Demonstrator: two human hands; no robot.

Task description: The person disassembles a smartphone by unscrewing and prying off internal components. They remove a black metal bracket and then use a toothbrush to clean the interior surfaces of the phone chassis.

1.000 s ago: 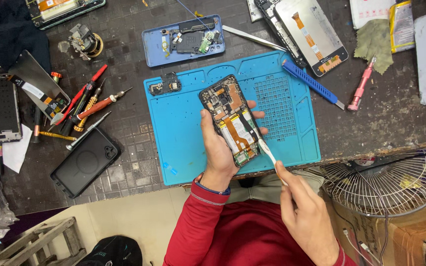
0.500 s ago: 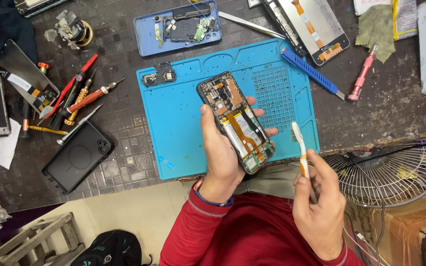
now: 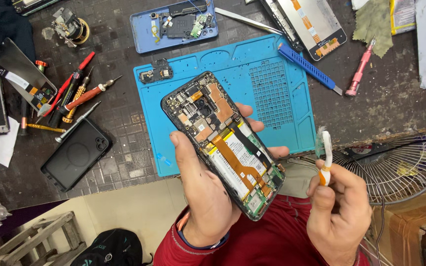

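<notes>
My left hand grips an opened phone, back cover off, with its circuit board, orange flex cable and battery facing up. It is raised above the near edge of the blue work mat. To the right, my right hand holds a small white brush upright, bristles up, clear of the phone.
On the dark bench lie a blue phone back shell with parts, a display panel, a blue pry tool, a pink tool, tweezers, several screwdrivers and a black phone case. A wire fan guard sits at right.
The brush left the phone's lower end and rose upright to the right. My left hand brought the phone closer to the camera.
</notes>
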